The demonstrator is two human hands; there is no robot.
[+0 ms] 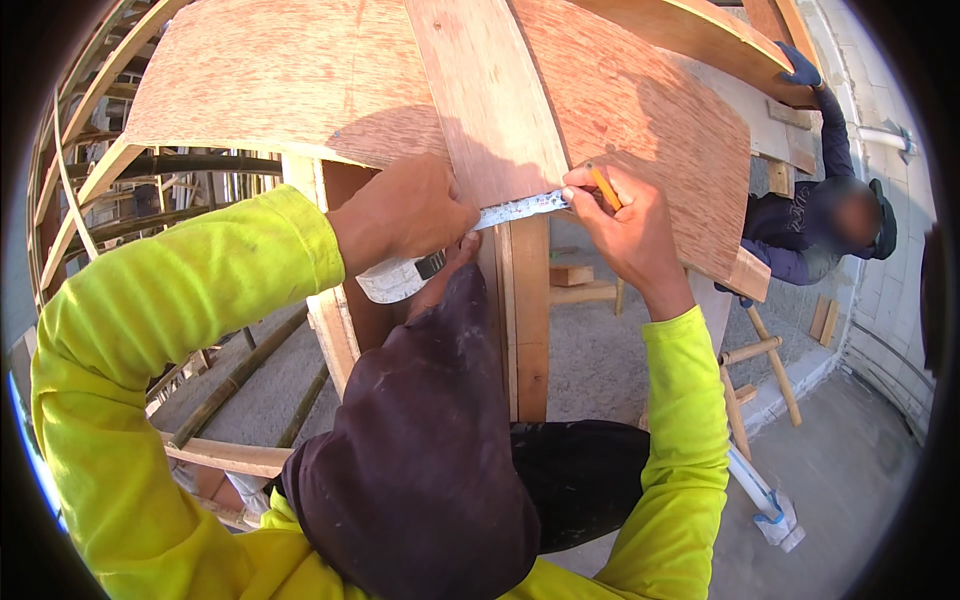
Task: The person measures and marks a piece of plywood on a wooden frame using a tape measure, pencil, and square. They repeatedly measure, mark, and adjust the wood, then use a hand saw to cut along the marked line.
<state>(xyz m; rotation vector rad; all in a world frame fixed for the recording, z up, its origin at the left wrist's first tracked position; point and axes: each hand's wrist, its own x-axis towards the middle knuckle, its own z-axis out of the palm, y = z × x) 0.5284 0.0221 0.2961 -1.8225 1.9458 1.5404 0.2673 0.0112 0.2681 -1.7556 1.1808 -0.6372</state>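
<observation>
A tape measure blade (522, 209) stretches across the near end of a wooden plank (495, 110), with printed marks facing up. My left hand (408, 208) is closed on the blade's left part. With thumb and fingertips my right hand (625, 225) pinches the blade's right end. An orange pencil (604, 188) is tucked in the same hand, slanting up between its fingers. Under my left hand is a white rounded thing (392, 281) with a black patch, partly hidden; I cannot make out what it is. The plank lies over a plywood sheet (270, 85).
Upright timber posts (528, 320) stand below the plank, near my raised knee (410, 480). Bamboo poles (240, 378) and curved wooden framing (100, 195) are at left. At right, a gloved co-worker (815, 215) reaches to a wooden beam (735, 35). A white pipe (762, 495) lies low at right.
</observation>
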